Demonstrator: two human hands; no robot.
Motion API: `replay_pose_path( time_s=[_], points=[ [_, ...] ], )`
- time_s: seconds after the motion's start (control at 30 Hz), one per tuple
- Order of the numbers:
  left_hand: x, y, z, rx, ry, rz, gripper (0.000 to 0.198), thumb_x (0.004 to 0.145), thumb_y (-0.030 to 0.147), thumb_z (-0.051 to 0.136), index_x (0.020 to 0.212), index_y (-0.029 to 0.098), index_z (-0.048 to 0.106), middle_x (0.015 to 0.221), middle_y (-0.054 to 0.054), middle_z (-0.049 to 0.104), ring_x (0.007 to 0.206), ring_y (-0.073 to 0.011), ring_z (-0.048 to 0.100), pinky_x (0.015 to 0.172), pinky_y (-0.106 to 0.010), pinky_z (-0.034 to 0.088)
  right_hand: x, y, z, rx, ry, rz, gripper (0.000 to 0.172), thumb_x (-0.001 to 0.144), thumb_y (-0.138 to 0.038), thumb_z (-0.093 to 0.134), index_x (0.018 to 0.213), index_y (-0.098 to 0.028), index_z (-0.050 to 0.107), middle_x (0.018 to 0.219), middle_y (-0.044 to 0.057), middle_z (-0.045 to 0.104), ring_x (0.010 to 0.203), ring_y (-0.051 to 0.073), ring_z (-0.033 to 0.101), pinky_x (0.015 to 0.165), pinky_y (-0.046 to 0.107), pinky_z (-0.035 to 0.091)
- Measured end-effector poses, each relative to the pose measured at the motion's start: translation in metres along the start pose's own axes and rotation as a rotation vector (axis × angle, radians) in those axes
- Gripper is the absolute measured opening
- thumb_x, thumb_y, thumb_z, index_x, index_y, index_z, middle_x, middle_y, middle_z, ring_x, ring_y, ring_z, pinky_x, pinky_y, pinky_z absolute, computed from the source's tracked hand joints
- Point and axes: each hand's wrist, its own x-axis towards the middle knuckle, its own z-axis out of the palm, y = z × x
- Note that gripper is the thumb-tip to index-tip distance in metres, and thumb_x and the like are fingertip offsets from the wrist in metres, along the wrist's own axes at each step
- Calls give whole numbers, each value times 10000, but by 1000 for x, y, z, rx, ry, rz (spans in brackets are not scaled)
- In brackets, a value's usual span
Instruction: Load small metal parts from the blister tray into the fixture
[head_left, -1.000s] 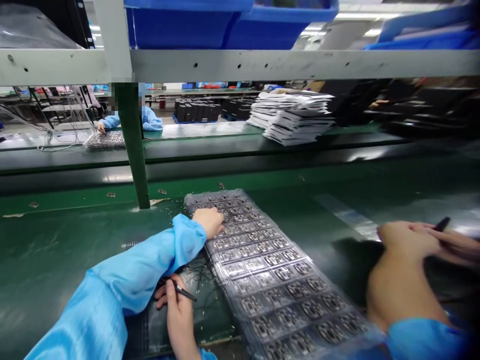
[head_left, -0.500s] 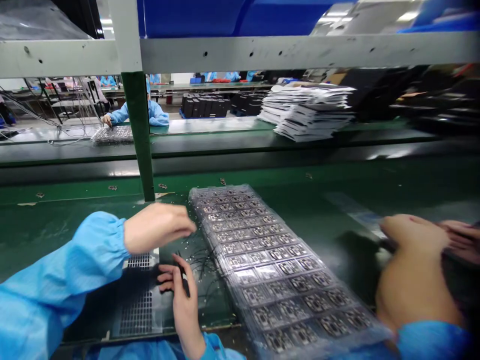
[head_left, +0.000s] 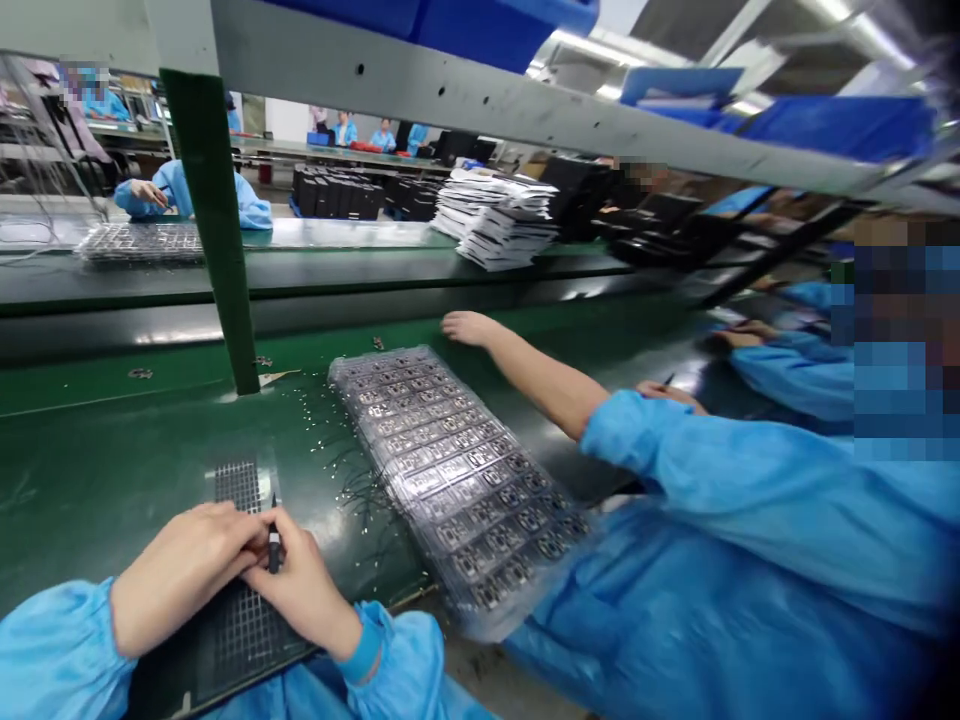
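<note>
My left hand point(head_left: 180, 570) is low on the green bench, its fingers bent together and meeting the fingertips of my right hand. What it pinches, if anything, is hidden. My right hand point(head_left: 307, 585) grips slim black tweezers point(head_left: 274, 550), their thin point upward. Both hands are over a gridded sheet point(head_left: 237, 482) with small squares, lying at the bench's front edge. To the right is a long clear plastic tray stack point(head_left: 457, 465) filled with rows of small circuit-board parts. Several thin dark wires lie along its left side.
A co-worker's bare hand point(head_left: 472, 328) reaches over the bench beyond the tray stack, from a blue sleeve point(head_left: 675, 440). Tiny bright bits are strewn left of the trays. A green post point(head_left: 210, 230) stands ahead under a grey beam point(head_left: 420, 85). White stacked sheets point(head_left: 495, 215) sit farther back.
My left hand has come down to meet my right hand over the gridded sheet. The view has swung right and tilted. The co-worker's hand has moved to beyond the tray stack.
</note>
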Motion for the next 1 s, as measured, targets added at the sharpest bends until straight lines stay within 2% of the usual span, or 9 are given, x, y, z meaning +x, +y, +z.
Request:
replay_pose_path(
  time_s=[0.1, 0.17, 0.23, 0.3, 0.37, 0.43, 0.67, 0.9, 1.0],
  points=[
    [-9, -9, 8, 31, 348, -21, 240, 875, 406, 464, 818, 251, 639, 874, -54, 657, 853, -224, 590, 775, -338, 453, 7, 5, 4, 157, 125, 59, 286, 648, -132, 637, 885, -213, 498, 693, -70, 542, 603, 89, 531, 585, 185, 416],
    [-13, -17, 16, 3, 479, -129, 270, 853, 456, 490, 763, 241, 627, 821, -50, 657, 813, -222, 596, 758, -331, 462, 9, 6, 5, 211, 184, 104, 312, 618, -136, 668, 863, -204, 487, 687, -72, 515, 595, 79, 522, 583, 178, 408],
    [-14, -23, 25, -86, 428, -265, 290, 829, 501, 514, 792, 236, 625, 739, -23, 641, 695, -191, 591, 654, -280, 467, 10, 7, 6, 221, 189, 114, 314, 618, -132, 668, 858, -204, 478, 682, -74, 516, 605, 79, 528, 591, 178, 406],
    [-12, -28, 34, -213, 298, -332, 313, 818, 521, 524, 901, 241, 636, 732, 1, 641, 632, -162, 581, 581, -236, 453, 8, 8, 8, 206, 146, 105, 296, 646, -151, 663, 862, -207, 469, 681, -68, 546, 621, 88, 544, 592, 183, 410],
    [-8, -30, 40, -331, 215, -322, 319, 837, 509, 502, 937, 245, 651, 777, 3, 653, 656, -152, 589, 599, -220, 457, 7, 8, 9, 173, 112, 107, 291, 658, -177, 674, 862, -207, 468, 691, -58, 575, 630, 99, 559, 588, 189, 419],
    [-6, -30, 44, -410, 190, -287, 326, 861, 489, 469, 882, 236, 673, 816, -13, 659, 713, -160, 598, 646, -224, 464, 6, 6, 9, 148, 108, 114, 306, 649, -197, 696, 859, -206, 473, 705, -51, 590, 642, 107, 573, 594, 195, 430],
    [-7, -30, 45, -471, 232, -280, 331, 837, 500, 493, 883, 241, 693, 807, -23, 669, 711, -175, 598, 610, -224, 474, 7, -1, 9, 199, 99, 123, 326, 660, -285, 723, 866, -217, 480, 715, -50, 598, 662, 117, 607, 644, 222, 459],
    [-3, -31, 49, -566, 285, -340, 289, 833, 444, 520, 877, 216, 692, 868, -36, 679, 766, -172, 619, 653, -226, 480, 9, 5, 7, 284, 143, 125, 315, 648, -195, 706, 855, -209, 470, 698, -59, 598, 633, 98, 590, 644, 214, 452],
    [-1, -27, 48, -631, 306, -390, 239, 820, 374, 538, 855, 191, 687, 803, -28, 678, 690, -146, 605, 626, -219, 470, 7, 8, 6, 263, 171, 150, 321, 651, -183, 693, 881, -206, 470, 766, -42, 613, 643, 91, 591, 671, 222, 469]
  ],
)
